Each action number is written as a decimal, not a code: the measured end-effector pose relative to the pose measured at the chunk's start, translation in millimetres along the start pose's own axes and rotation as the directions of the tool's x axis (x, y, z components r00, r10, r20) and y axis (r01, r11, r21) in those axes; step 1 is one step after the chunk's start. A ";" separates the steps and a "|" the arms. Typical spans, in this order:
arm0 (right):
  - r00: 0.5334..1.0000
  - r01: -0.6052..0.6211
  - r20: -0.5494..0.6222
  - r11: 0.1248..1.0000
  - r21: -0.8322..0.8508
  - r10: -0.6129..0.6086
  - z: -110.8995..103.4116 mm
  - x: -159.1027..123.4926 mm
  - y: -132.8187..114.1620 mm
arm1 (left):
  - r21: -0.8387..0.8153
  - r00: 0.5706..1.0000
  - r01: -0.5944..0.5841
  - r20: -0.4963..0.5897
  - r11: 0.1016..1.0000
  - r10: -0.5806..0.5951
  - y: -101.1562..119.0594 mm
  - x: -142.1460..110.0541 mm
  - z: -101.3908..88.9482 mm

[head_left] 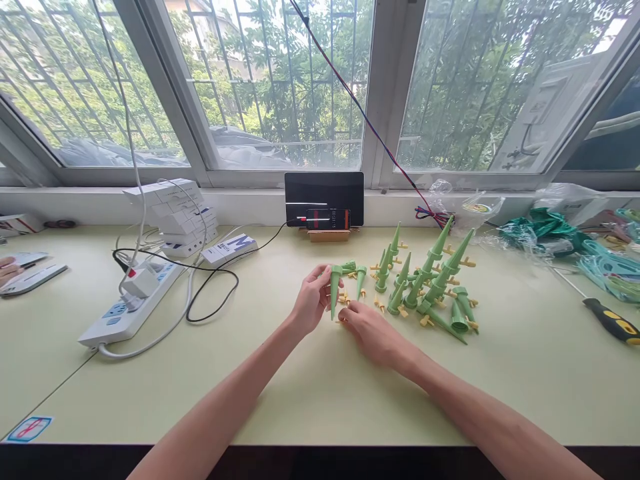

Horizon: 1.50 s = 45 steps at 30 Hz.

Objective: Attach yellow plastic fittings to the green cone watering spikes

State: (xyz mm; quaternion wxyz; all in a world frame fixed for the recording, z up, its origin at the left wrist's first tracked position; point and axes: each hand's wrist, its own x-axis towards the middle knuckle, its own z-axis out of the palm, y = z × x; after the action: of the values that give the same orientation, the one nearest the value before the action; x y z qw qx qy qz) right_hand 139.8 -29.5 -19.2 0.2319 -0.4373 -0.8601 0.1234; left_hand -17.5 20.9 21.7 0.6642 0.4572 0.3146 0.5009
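Observation:
A green plant watering spike [335, 291] hangs point down in my left hand [311, 301], held between thumb and fingers. Just right of its tip, my right hand [367, 328] is closed in a pinch on a small yellow valve [341, 322], mostly hidden by the fingers. Behind my hands lie another spike [361, 280] and several loose yellow valves [379, 305]. To the right, a cluster of green spikes [435, 287] stands and lies on the table, many with yellow valves fitted in their sides.
A white power strip [120, 327] with cables and stacked white boxes [180, 217] occupy the left. A dark tablet [324, 190] leans at the window. Right are a screwdriver [613, 321] and green plastic bags [545, 233]. Another person's hand [7, 270] shows at far left.

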 end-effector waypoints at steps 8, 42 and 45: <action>0.984 -0.039 -0.169 0.992 0.120 0.059 -3.1 3.6 1.1 | 0.002 1.000 0.013 0.014 1.000 -0.013 -1.5 1.0 -1.2; 0.870 0.096 -0.474 0.900 0.426 0.132 -11.8 6.7 5.7 | 0.174 0.990 0.091 0.094 0.981 -0.108 -10.0 -4.5 8.7; 0.871 0.088 -0.471 0.900 0.426 0.138 -11.9 6.7 6.1 | 0.198 0.994 0.072 0.070 0.978 -0.087 -10.9 -5.0 10.1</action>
State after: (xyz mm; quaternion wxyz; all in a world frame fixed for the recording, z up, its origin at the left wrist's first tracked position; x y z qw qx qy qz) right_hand 146.6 -20.4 -9.6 0.5321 -0.4027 -0.7174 0.2002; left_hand -6.1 12.3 15.3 0.6474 0.5264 0.3539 0.4224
